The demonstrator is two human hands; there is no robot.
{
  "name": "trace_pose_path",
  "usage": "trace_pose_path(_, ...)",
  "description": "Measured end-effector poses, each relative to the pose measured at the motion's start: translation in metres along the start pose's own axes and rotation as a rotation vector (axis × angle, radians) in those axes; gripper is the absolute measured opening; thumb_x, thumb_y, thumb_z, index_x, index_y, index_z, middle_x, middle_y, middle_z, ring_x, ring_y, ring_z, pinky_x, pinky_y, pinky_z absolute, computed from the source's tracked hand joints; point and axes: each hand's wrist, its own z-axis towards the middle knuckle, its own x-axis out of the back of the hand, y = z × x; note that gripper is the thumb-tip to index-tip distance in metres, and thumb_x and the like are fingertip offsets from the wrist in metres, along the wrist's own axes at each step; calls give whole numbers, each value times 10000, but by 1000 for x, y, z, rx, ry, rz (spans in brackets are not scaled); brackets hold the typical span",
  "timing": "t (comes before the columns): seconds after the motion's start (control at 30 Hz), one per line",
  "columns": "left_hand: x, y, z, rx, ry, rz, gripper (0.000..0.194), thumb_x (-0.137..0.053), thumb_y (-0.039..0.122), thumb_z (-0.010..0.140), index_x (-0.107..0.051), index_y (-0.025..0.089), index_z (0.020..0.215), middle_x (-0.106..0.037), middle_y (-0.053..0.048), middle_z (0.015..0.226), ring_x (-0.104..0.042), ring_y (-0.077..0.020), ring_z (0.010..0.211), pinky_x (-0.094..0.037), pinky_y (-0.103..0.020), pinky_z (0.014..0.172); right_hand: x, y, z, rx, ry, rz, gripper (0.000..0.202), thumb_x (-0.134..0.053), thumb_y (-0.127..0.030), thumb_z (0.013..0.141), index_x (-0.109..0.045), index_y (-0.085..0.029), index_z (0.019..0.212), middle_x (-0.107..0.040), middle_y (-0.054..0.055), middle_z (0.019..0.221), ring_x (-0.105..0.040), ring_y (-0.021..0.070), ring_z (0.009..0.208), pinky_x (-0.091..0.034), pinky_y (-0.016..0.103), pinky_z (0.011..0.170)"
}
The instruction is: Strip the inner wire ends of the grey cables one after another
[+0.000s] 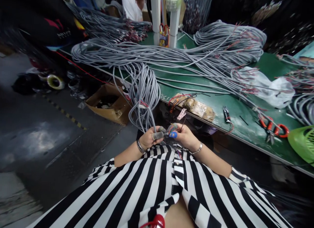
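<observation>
My left hand (152, 137) is closed around a grey cable (151, 118) in front of my striped shirt. Its fingertips wear grey covers. Close beside it, my right hand (183, 136) pinches the cable's end, where thin coloured wires show; a blue wrap covers one of its fingertips. The tips of both hands nearly meet. From my left hand the cable runs up into a coiled bundle of grey cables (147, 87) hanging over the table's edge. Exactly how the wires lie between my fingers is hidden.
Long grey cable bundles (171, 55) cross the green table (216, 105). Near its edge are a taped block (196, 108), nippers (226, 114), orange-handled scissors (272, 128) and a green basket (303, 143). A cardboard box (108, 104) stands below at left. Another person (132, 7) is across the table.
</observation>
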Motion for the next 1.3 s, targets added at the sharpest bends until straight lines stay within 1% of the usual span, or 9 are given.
trace_pose_path(0.2, 3, 4, 5, 123, -103, 28, 432, -846, 445, 575, -592, 109, 671, -426, 59, 409, -288, -16, 301, -169, -145, 322, 14, 8, 6, -198, -207, 150, 371, -846, -361, 620, -607, -125, 776, -579, -27, 621, -393, 27, 461, -249, 158, 419)
trace_pose_path(0.3, 6, 12, 7, 148, -163, 218, 412, -824, 437, 613, -601, 93, 647, -432, 50, 422, -297, -17, 324, -170, -151, 329, 21, 11, 7, -305, -292, 192, 365, -821, -365, 647, -568, -121, 747, -540, -49, 564, -243, -6, 384, -111, 155, 361)
trace_pose_path(0.43, 8, 22, 9, 136, -208, 511, 348, -795, 386, 665, -656, 69, 695, -502, 23, 496, -395, -45, 429, -311, -163, 416, 27, 7, 8, -425, -330, 130, 348, -809, -334, 623, -543, -121, 686, -529, -54, 520, -231, -12, 359, -95, 151, 346)
trace_pose_path(0.67, 5, 24, 18, 48, -231, 702, 297, -776, 362, 692, -698, 77, 720, -644, -43, 670, -566, -125, 619, -486, -234, 624, 19, -11, 4, -369, -25, -212, 273, -795, -245, 563, -558, -134, 638, -565, -48, 542, -446, 38, 462, -322, 158, 427)
trace_pose_path(0.87, -1, 32, 19, -62, -126, 729, 265, -752, 340, 728, -717, 91, 811, -683, -63, 698, -612, -141, 623, -502, -231, 620, 27, -9, -8, -279, 229, -198, 426, -749, -526, 646, -525, -172, 727, -516, -67, 524, -240, 19, 369, -111, 188, 358)
trace_pose_path(0.97, -3, 33, 17, -145, -72, 793, 234, -751, 314, 731, -728, 98, 817, -695, -68, 712, -624, -146, 640, -498, -226, 625, 29, -10, -19, -148, 303, -322, 487, -550, -662, 780, -504, -183, 707, -548, -24, 571, -272, 44, 401, -173, 207, 383)
trace_pose_path(1.07, -6, 33, 15, -205, -54, 871, 175, -748, 279, 733, -736, 115, 791, -695, -61, 706, -626, -145, 649, -489, -222, 637, 21, -18, -27, 74, 339, -727, 450, -542, -616, 816, -552, -177, 717, -581, 17, 655, -424, 98, 534, -319, 237, 497)
trace_pose_path(1.17, -10, 31, 15, -229, -66, 917, 158, -759, 275, 719, -732, 124, 755, -684, -49, 686, -603, -134, 623, -479, -217, 623, 10, -24, -26, 175, 421, -1164, 376, -673, -517, 734, -504, -190, 659, -535, 8, 637, -431, 124, 578, -308, 259, 548)
trace_pose_path(1.3, -11, 30, 13, -262, -13, 936, 186, -748, 304, 729, -729, 126, 778, -677, -45, 681, -598, -140, 636, -485, -223, 625, 5, -20, -22, 196, 433, -1304, 307, -569, -361, 813, -405, -206, 605, -453, -16, 571, -377, 113, 530, -274, 256, 524)
